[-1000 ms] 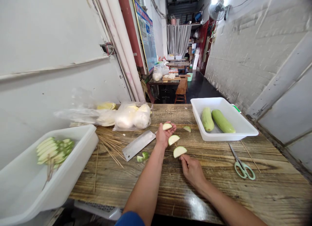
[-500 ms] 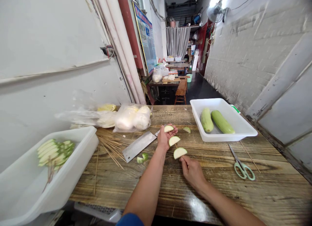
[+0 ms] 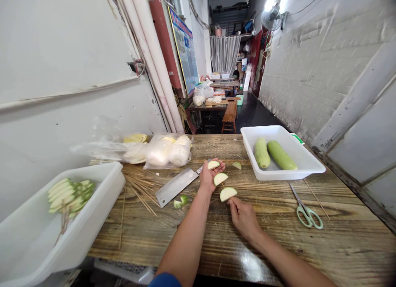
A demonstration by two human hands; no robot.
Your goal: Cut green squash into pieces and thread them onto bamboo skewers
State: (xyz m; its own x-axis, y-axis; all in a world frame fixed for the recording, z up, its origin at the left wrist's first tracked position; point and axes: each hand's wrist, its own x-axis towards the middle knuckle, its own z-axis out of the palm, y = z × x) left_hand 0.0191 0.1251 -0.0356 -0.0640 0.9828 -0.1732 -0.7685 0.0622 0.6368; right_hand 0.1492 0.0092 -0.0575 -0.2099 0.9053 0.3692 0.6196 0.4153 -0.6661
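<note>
Right hand (image 3: 246, 217) pinches near end of skewer (image 3: 223, 185); left hand (image 3: 208, 178) palm up, fingers loosely extended under far slice, contact unclear; three slices (image 3: 228, 194) in line, mid-table (image 3: 269, 208); scissors (image 3: 307, 212) right; cleaver (image 3: 177, 186) left; tray (image 3: 280, 176) with two gourds (image 3: 281, 155) far right.

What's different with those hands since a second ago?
Very little: the left hand eased slightly rightward, uncovering a bit more of the cleaver's handle. Nothing was picked up or let go. The right hand still pinches the skewer with three slices; cleaver and scissors stayed put.
</note>
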